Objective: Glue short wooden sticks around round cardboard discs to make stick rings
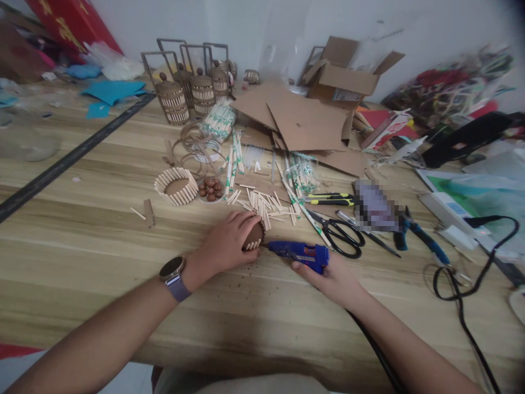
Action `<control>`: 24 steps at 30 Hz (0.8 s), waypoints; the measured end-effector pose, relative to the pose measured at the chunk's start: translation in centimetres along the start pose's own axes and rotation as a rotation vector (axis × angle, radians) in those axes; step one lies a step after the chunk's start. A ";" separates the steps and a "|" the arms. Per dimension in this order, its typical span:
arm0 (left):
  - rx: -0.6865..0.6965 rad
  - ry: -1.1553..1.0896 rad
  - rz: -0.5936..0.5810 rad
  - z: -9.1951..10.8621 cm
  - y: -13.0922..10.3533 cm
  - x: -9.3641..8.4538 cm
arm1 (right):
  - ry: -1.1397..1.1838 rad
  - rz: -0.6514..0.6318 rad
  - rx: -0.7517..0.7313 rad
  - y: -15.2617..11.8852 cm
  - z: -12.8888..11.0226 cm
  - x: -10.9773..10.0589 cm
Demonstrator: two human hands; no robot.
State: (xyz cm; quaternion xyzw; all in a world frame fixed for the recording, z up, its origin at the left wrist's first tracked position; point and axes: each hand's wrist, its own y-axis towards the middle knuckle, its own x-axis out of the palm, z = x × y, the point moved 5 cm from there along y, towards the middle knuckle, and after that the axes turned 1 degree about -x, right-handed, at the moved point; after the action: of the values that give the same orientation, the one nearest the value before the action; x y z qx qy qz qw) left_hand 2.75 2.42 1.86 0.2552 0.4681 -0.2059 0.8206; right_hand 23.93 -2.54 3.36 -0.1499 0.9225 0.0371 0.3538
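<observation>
1. Left hand (229, 241) is cupped over a small stick ring (254, 236) on the table (102, 257), fingers curled round its top and near side. My read: pinning it so it can't roll or slide.
2. The ring lies on its side, open end facing right toward the glue gun (297, 253). Its axis runs roughly left-right along the table edge.
3. Right hand (334, 279) is wrapped round the gun's grip from below, fingers closed on it. Can't tell whether a finger is on the trigger.
4. The gun's long axis is near horizontal, nozzle pointing left, tip just beside the ring's rim. Touching or not, can't tell.
5. The gun's black cord (377, 350) trails back under the right forearm.
6. Loose sticks (262, 202) sit just behind the ring, within reach. A finished ring (176, 186) stands upright farther left, beads (210, 189) beside it.
7. Scissors (340, 232) lie right of the gun, apart from it.
</observation>
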 end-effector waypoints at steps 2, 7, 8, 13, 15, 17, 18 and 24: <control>-0.005 -0.003 0.002 0.0 0.0 0.0 | -0.015 0.001 0.001 0.0 0.1 0.0; -0.001 -0.004 0.011 0.0 -0.1 0.0 | -0.034 0.018 -0.017 -0.1 0.1 0.0; 0.002 -0.003 0.012 0.0 0.0 0.0 | -0.032 0.024 -0.022 -0.1 0.0 0.0; 0.003 0.013 0.006 0.0 0.0 0.1 | -0.028 0.033 -0.028 0.0 -0.1 0.1; 0.002 0.011 0.010 0.0 0.0 0.0 | -0.036 0.036 -0.023 0.0 -0.1 0.1; 0.004 0.007 0.012 0.0 0.0 0.0 | -0.042 0.037 -0.018 0.0 -0.1 0.0; 0.006 0.007 0.011 0.1 0.0 0.0 | -0.043 0.036 -0.015 0.0 -0.1 0.0; 0.003 0.009 -0.001 0.2 0.1 -0.1 | -0.051 0.016 -0.013 -0.1 -0.1 0.1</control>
State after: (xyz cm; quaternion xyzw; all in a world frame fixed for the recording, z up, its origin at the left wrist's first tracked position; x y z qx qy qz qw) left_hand 2.85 2.36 2.03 0.2573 0.4718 -0.2059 0.8178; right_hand 23.77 -2.65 3.35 -0.1437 0.9141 0.0498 0.3760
